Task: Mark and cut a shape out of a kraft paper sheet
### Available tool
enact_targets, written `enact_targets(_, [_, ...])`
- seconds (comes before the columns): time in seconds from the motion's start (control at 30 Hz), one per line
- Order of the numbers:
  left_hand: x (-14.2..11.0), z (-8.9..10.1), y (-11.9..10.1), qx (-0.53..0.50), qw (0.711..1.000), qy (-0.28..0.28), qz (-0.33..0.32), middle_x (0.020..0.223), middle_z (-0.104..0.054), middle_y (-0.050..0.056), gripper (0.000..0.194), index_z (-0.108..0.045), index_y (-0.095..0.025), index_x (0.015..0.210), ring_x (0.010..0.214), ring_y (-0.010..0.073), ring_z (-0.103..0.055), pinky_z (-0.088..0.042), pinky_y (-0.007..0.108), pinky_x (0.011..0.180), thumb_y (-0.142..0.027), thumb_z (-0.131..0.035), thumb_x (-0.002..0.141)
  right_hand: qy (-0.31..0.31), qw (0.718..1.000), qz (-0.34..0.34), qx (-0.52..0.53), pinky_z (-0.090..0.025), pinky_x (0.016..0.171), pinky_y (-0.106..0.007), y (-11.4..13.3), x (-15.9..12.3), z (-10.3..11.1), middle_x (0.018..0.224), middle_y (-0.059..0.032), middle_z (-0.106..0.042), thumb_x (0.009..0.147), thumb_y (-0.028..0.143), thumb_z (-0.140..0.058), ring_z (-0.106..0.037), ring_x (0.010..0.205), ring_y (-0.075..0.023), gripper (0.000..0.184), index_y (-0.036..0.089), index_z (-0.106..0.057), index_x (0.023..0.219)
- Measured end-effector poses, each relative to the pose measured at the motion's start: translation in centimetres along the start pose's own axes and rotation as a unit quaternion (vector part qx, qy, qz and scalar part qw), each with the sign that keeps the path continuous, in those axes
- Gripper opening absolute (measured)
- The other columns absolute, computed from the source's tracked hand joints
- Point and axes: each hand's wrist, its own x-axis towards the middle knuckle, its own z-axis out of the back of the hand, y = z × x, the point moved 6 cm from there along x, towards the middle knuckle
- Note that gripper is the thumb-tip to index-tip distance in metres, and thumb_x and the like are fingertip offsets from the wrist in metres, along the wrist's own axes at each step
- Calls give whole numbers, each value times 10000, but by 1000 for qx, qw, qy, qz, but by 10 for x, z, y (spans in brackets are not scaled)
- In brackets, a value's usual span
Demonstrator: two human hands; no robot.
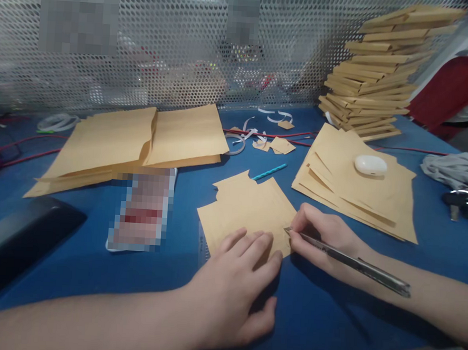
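Paper (244, 204) under my left hand (231, 285), tool (355, 264) in my right (329, 233)

The paper lies flat on the blue table (133, 274), straight in front of me, between the phone (142, 206) and the stack (329, 175) that carries a white case (370, 165). My left hand is spread palm down over its near edge, pressing but gripping nothing. My right hand pinches the slim metal tool close to its tip, which meets the paper near its right edge; whether it is a pen or a knife, I can't tell.

I'd judge the paper light and fairly stiff, like thin card, apt to skid or swivel if I let up, and quick to crease at its notched far corner. Flat fingers beside the tip should steady it best; to lift it, I'd take a straight edge. The tool looks smooth, so holding it low should give control.
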Motion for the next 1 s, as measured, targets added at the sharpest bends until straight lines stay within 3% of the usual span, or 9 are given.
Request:
enact_targets(0.67, [0,-2,0,13,1000,5,-1,1366,-464,185,516,-492,-134,1318,1263,317,-439,-304,515,1081,-376,-447,865,35,998,-24,45,-321,463,-228,5,-1,-1,533,82,-431,784,171,-537,-376,477,-89,175,231,-390,711])
enact_targets(0.73, [1,-3,1,13,1000,4,-2,1363,-468,186,514,-494,-132,1315,1261,317,-442,-306,515,1079,-377,-448,865,17,996,-34,79,-342,475,-230,1,-2,0,560,69,-464,793,192,-556,-410,498,-94,167,227,-417,706])
enact_targets(0.9, [0,-2,1,18,1000,3,-5,1355,-475,185,511,-492,-129,1315,1264,320,-436,-308,520,1075,-379,-444,872,-98,974,-94,181,-358,469,-233,-17,4,19,617,40,-541,779,334,-662,-473,525,-98,174,214,-547,726])
enact_targets(1.0, [0,-1,1,18,1000,10,-5,1351,-479,183,504,-503,-129,1304,1269,319,-429,-309,517,1074,-383,-447,872,-90,968,-111,204,-343,448,-243,-25,15,24,613,25,-578,702,390,-743,-467,494,-93,219,205,-636,753])
